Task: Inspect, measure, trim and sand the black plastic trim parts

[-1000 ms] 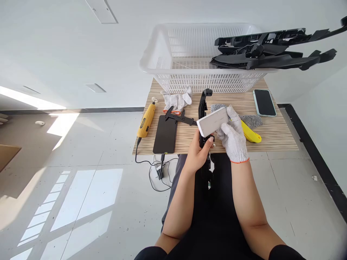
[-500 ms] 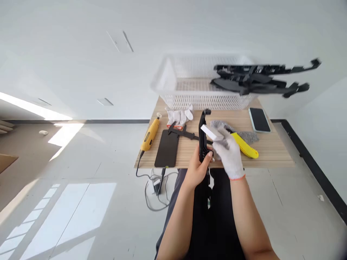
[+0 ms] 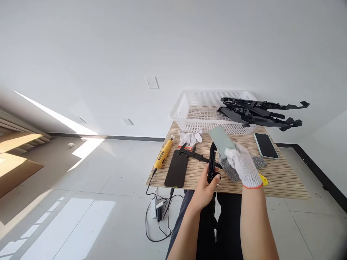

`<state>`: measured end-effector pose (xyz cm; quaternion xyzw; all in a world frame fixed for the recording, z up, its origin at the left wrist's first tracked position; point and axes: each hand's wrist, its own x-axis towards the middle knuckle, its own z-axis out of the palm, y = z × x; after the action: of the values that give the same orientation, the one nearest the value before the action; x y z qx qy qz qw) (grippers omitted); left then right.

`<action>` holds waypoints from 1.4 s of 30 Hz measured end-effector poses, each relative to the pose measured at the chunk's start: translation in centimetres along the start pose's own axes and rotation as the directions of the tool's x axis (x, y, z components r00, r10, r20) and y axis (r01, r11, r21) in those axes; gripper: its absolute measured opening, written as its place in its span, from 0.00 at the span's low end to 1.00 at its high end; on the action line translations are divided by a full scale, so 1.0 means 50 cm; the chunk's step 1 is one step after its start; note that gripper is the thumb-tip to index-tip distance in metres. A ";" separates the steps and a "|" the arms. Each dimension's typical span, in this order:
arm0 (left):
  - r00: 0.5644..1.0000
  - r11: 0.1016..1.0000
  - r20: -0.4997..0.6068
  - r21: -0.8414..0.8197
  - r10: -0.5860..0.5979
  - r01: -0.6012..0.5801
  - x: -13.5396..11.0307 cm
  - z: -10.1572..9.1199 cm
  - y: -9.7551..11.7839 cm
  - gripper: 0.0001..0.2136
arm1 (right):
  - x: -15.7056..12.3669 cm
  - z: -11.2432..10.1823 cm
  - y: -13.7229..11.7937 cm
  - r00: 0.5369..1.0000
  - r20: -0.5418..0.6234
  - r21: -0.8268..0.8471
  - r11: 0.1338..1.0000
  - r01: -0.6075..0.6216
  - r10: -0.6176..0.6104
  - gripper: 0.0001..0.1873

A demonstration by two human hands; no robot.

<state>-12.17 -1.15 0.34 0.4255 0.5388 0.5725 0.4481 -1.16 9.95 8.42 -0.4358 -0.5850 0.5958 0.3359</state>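
Note:
My bare left hand is closed around the lower end of a long black plastic part, held upright at the table's front edge. In a white knitted glove with an orange cuff, my right hand grips a flat, pale green rectangular piece by its lower end. That piece tilts up to the left, just right of the black part's top and apart from it. A grey knitted glove lies under my right hand. Behind my right wrist only the end of a yellow-handled tool shows.
On the wooden table lie a yellow rotary tool, a black phone, a black caliper, a white glove and another phone. A white basket behind holds several black plastic parts, jutting out rightward.
The camera view has tilted and shifted, so the table sits lower and farther right. My right hand has turned the flat piece, whose broad green face now shows. My left hand keeps the black part.

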 end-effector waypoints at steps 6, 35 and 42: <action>0.998 1.000 -0.057 0.017 -0.001 0.002 -0.005 -0.005 -0.008 0.16 | -0.005 -0.012 0.064 0.990 0.018 0.002 0.990 -0.139 0.139 0.09; 0.993 0.977 -0.034 -0.186 -0.111 0.103 -0.001 -0.003 0.000 0.14 | -0.025 0.026 0.127 0.965 -0.234 0.072 0.987 0.142 -0.121 0.22; 0.999 0.975 0.010 -0.215 -0.049 0.050 -0.001 -0.003 -0.012 0.13 | -0.022 0.015 0.129 0.958 -0.276 0.139 0.984 0.114 -0.072 0.21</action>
<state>-12.28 -1.24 -0.28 0.3622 0.4830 0.6153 0.5068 -0.69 8.05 2.12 -0.4578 -0.5062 0.5574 0.4728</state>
